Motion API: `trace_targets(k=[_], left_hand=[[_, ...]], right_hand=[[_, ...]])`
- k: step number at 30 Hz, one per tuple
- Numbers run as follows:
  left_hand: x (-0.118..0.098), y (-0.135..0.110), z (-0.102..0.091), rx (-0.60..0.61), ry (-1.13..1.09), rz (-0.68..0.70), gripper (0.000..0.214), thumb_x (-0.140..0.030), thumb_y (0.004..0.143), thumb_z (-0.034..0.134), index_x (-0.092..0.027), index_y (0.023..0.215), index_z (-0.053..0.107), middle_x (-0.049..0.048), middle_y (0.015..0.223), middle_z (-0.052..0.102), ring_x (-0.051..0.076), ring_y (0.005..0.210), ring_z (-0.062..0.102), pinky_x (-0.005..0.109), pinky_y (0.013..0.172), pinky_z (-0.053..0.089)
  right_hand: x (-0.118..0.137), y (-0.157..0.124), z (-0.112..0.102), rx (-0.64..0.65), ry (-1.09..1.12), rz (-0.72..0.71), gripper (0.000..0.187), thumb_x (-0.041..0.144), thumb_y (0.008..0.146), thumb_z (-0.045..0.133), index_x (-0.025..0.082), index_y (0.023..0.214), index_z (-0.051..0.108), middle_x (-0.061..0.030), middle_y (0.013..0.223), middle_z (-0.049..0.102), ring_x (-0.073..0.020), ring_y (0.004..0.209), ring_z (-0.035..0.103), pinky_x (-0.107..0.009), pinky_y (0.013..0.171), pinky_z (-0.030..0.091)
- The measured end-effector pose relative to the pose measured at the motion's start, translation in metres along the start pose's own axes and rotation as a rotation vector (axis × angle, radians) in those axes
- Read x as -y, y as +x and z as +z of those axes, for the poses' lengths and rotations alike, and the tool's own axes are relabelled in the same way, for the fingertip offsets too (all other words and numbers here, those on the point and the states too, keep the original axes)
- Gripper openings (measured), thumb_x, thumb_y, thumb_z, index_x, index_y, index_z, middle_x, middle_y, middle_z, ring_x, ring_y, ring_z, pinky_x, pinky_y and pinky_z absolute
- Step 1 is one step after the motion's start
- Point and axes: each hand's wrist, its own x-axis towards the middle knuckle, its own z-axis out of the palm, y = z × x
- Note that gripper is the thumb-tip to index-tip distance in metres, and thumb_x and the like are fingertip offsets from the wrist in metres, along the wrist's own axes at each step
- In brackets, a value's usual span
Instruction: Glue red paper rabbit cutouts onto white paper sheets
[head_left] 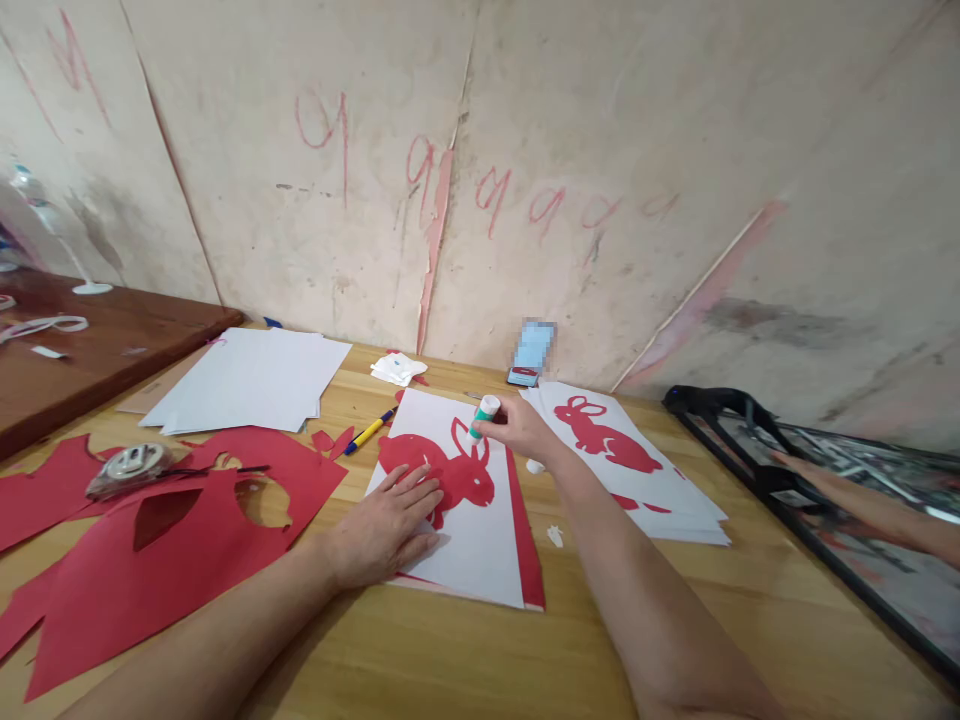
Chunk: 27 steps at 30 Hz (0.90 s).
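A red paper rabbit cut-out lies on a white sheet in the middle of the wooden table. My left hand lies flat with fingers spread on the rabbit's rear and the sheet. My right hand is closed round a glue stick with a green-and-white body, its tip down at the rabbit's ears. A small white cap lies just right of the sheet.
A stack of white sheets bearing another red rabbit lies to the right. Red paper offcuts and a tape roll sit left. Blank white sheets, a yellow-blue pen, a phone and a black-framed mirror surround them.
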Motion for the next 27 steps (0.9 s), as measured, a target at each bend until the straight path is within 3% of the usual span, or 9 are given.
trace_targets(k=[5, 15, 23, 27], left_hand=[[0.002, 0.001, -0.001, -0.011, -0.001, 0.02, 0.045, -0.041, 0.1, 0.043, -0.017, 0.138, 0.05, 0.0112, 0.142, 0.054, 0.029, 0.143, 0.034, 0.05, 0.117, 0.031], [0.003, 0.0, 0.003, -0.01, 0.004, 0.019, 0.042, -0.038, 0.101, 0.044, -0.017, 0.137, 0.05, 0.0104, 0.142, 0.054, 0.028, 0.144, 0.033, 0.05, 0.117, 0.03], [0.002, 0.001, 0.004, -0.02, 0.004, 0.003, 0.042, -0.041, 0.099, 0.046, -0.017, 0.133, 0.054, 0.0112, 0.137, 0.058, 0.028, 0.139, 0.041, 0.05, 0.115, 0.033], [-0.007, 0.005, -0.006, -0.061, 0.038, 0.027, 0.039, -0.037, 0.098, 0.048, -0.017, 0.131, 0.056, 0.0135, 0.138, 0.056, 0.029, 0.133, 0.046, 0.05, 0.111, 0.038]], right_hand=[[-0.014, 0.001, 0.007, 0.088, 0.124, -0.015, 0.013, 0.032, 0.075, 0.065, 0.02, 0.071, 0.062, -0.0006, 0.066, 0.069, -0.0169, 0.063, 0.061, -0.027, 0.058, 0.045], [-0.019, 0.0, 0.013, 0.221, 0.141, -0.003, 0.006, 0.023, 0.075, 0.061, 0.02, 0.069, 0.061, -0.0009, 0.069, 0.072, -0.0168, 0.064, 0.063, -0.026, 0.056, 0.045], [-0.026, -0.001, 0.019, 0.209, 0.031, -0.038, 0.006, 0.021, 0.075, 0.059, 0.021, 0.069, 0.057, 0.0009, 0.069, 0.069, -0.0155, 0.064, 0.06, -0.025, 0.056, 0.04], [-0.029, 0.001, 0.02, 0.206, -0.015, -0.055, 0.006, 0.02, 0.075, 0.058, 0.021, 0.069, 0.057, 0.0021, 0.069, 0.068, -0.0141, 0.062, 0.057, -0.024, 0.054, 0.036]])
